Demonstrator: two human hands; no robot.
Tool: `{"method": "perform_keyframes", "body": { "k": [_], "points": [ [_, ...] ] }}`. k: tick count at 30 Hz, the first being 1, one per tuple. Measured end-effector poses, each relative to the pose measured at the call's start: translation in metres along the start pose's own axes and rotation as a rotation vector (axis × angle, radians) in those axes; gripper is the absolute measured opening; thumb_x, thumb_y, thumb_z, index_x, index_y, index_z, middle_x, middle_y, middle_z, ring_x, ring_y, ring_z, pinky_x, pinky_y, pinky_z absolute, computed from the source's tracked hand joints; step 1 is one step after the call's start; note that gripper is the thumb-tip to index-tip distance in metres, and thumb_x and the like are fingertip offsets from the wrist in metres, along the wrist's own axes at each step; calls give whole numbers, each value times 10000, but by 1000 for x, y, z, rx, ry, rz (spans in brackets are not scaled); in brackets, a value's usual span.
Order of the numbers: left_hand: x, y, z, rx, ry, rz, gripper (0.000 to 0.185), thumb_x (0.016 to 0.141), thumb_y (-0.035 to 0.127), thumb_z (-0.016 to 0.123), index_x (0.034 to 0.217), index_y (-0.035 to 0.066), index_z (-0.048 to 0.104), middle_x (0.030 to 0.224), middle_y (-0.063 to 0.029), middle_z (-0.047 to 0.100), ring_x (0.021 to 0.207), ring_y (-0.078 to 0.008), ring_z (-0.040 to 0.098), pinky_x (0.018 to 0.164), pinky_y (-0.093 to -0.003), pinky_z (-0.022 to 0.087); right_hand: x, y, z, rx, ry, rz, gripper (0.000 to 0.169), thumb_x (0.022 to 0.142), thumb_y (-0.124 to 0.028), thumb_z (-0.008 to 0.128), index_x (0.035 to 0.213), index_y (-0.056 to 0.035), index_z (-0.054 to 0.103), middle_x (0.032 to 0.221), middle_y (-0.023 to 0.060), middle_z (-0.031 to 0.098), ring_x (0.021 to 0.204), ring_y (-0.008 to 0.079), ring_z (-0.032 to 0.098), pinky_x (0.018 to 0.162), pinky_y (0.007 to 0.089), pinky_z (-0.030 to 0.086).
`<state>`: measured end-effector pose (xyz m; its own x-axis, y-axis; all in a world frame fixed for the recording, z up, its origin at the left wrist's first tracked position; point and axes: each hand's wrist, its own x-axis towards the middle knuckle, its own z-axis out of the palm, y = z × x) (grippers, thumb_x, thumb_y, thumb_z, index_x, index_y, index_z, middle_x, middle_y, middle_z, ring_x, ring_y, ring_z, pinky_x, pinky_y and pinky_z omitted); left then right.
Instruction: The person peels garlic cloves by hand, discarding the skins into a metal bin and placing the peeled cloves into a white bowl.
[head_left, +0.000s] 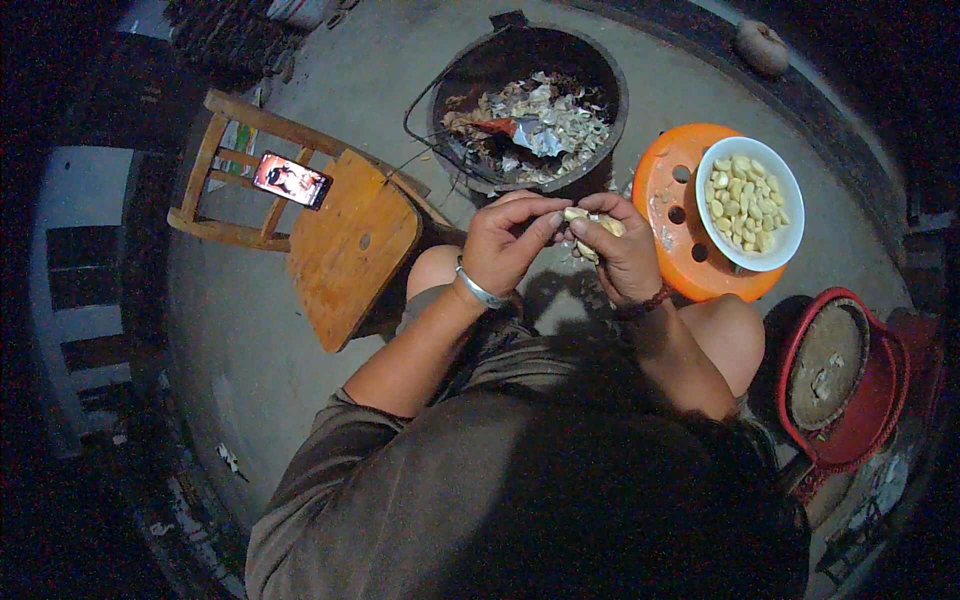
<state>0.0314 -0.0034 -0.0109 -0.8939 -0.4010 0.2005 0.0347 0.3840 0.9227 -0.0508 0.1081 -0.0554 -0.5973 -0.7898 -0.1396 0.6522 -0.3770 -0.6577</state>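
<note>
My left hand (501, 238), with a silver bangle at its wrist, meets my right hand (624, 244) just below the bucket. Between the thumb and fingertips of both hands is a pale garlic clove (576, 214). More garlic in its skin (604, 234) rests in the fingers and palm of my right hand. To the right, a white bowl (798, 225) holds many peeled garlic cloves (744, 202) and stands on an orange plastic stool (654, 187) with round holes. The fingertips partly hide the clove.
A dark bucket (622, 112) with a wire handle holds garlic skins and scraps. At left, a wooden chair (352, 247) bears a lit phone (291, 180) by its backrest. A red plastic basket (889, 405) with a round grey-brown object (829, 367) is at lower right.
</note>
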Motion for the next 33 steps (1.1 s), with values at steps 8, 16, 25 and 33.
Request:
{"method": "perform_keyframes", "body": {
  "k": [8, 16, 25, 33],
  "points": [
    [1, 8, -6, 43, -50, -15, 118, 732, 48, 523, 809, -26, 573, 708, -83, 554, 615, -114, 534, 550, -208, 432, -2, -5, 2, -54, -25, 0, 197, 690, -46, 588, 866, -8, 508, 745, 67, 568, 647, 119, 560, 513, 188, 438],
    [1, 14, -15, 27, -125, -140, 98, 716, 38, 542, 786, -19, 582, 702, -71, 568, 623, -104, 544, 560, -205, 437, -4, -14, 4, -462, -25, -118, 231, 652, -76, 637, 851, -29, 530, 676, 7, 534, 559, 51, 486, 485, 158, 402],
    [-2, 16, -11, -227, -109, -325, 105, 737, 23, 516, 788, -52, 567, 710, -71, 574, 610, -96, 547, 559, -200, 444, -4, -13, 1, -351, -2, -34, 179, 649, -95, 645, 784, -32, 546, 661, 10, 540, 545, 54, 498, 472, 165, 409],
    [-2, 18, -8, 167, -95, 29, 83, 704, 19, 527, 761, -24, 570, 664, -94, 565, 585, -138, 550, 529, -217, 433, -3, -9, 0, -320, 12, -33, 188, 655, -116, 639, 794, -23, 551, 679, 26, 557, 576, 70, 515, 513, 187, 424]
  ]
}}
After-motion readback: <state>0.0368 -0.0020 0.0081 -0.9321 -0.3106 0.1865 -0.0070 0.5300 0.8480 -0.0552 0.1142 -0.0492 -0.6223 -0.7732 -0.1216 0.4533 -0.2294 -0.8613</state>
